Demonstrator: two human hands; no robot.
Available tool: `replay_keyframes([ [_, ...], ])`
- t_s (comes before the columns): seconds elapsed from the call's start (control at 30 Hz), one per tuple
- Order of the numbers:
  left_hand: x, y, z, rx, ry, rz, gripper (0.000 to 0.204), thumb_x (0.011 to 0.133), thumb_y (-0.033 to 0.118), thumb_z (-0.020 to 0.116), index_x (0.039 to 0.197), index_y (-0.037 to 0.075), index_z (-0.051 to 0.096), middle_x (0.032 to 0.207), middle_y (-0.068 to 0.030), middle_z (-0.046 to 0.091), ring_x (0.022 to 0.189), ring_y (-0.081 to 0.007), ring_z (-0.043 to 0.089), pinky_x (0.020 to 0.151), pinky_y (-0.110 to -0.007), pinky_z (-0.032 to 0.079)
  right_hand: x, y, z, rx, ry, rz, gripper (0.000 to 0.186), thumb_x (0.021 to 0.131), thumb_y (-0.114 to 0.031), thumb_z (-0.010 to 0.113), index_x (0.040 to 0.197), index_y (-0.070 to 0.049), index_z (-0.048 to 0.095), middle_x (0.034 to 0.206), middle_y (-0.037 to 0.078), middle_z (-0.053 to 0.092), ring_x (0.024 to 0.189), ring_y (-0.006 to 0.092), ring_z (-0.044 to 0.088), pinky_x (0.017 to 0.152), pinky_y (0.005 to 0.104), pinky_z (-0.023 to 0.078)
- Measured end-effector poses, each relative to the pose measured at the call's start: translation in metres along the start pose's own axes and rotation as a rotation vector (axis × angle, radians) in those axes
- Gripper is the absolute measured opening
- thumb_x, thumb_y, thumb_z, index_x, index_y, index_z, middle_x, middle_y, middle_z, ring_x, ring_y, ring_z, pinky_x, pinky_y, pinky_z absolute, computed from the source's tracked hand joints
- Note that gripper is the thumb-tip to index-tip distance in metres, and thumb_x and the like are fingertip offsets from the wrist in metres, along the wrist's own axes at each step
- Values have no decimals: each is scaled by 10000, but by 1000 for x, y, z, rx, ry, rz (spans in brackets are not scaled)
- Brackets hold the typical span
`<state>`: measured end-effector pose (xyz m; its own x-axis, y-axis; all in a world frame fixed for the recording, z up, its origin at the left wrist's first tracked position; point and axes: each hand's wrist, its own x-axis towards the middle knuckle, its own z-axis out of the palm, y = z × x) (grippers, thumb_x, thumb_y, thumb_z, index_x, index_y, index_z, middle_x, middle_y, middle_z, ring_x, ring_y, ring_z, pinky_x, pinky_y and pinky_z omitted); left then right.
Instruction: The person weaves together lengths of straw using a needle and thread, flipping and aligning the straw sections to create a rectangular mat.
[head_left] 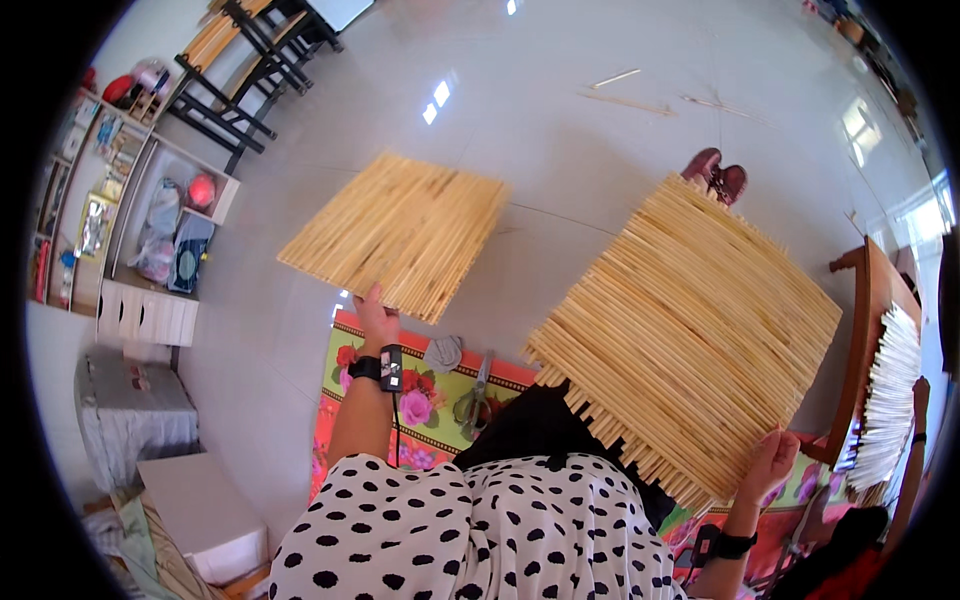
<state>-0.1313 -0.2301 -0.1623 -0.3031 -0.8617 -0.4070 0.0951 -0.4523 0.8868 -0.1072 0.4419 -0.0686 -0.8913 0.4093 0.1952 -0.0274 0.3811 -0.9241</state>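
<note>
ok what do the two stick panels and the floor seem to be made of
Smaller panel and larger panel: probably unpainted wood or plant stalks, yellowish, with irregular darker marks along the sticks. Floor: likely glazed tile, glossy grey, judging by bright reflections and thin joint lines.

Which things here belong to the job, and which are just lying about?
Job, seemingly:
- smaller yellow slatted panel in left hand
- larger yellow slatted panel in right hand
- perhaps metal scissors

Lying about, seemingly:
- crumpled grey cloth
- maroon shoes
- white rectangular box
</note>
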Motion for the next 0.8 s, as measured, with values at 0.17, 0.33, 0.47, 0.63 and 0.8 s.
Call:
replay_keyframes([
  [0.17, 47, -49, -51, -228, -129, -51, 421, 807, 22, 569, 1201, 89, 437, 1095, -97, 560, 899, -256, 608, 684, -397, 546, 10, 16, -7, -75, -28, -59, 84, 917, -51, 479, 836, -31, 482, 693, 3, 438, 669, 77, 436, 831, 254, 423],
  [0.33, 63, -47, -77, -350, -137, -50, 419, 826, 37, 558, 1224, 60, 426, 1123, -134, 548, 960, -291, 585, 774, -439, 523, 10, 11, -2, -75, 16, -80, 91, 929, -94, 498, 857, -38, 503, 720, 5, 494, 665, 75, 453, 698, 215, 409],
  [0.47, 79, -33, -129, 587, -87, 585, 436, 836, 64, 559, 1242, 65, 399, 1138, -140, 525, 969, -282, 565, 773, -444, 514, 13, 13, -6, -163, 13, -130, 120, 927, -112, 508, 834, -35, 510, 708, 10, 506, 663, 80, 470, 658, 209, 404],
  [0.63, 99, -16, -165, 335, 104, 510, 441, 805, 143, 609, 1186, 70, 399, 1022, -183, 517, 822, -304, 558, 643, -439, 502, 13, 2, 0, -254, 11, -143, 130, 923, -120, 517, 822, -38, 512, 700, 7, 501, 659, 79, 468, 626, 208, 391],
  [0.8, 86, -7, -176, -159, 405, -148, 379, 753, 178, 645, 1066, 26, 496, 906, -213, 568, 741, -368, 558, 607, -476, 463, 20, 6, 0, -220, 3, -133, 123, 917, -124, 527, 828, -40, 520, 706, 8, 504, 657, 82, 467, 613, 205, 383],
])
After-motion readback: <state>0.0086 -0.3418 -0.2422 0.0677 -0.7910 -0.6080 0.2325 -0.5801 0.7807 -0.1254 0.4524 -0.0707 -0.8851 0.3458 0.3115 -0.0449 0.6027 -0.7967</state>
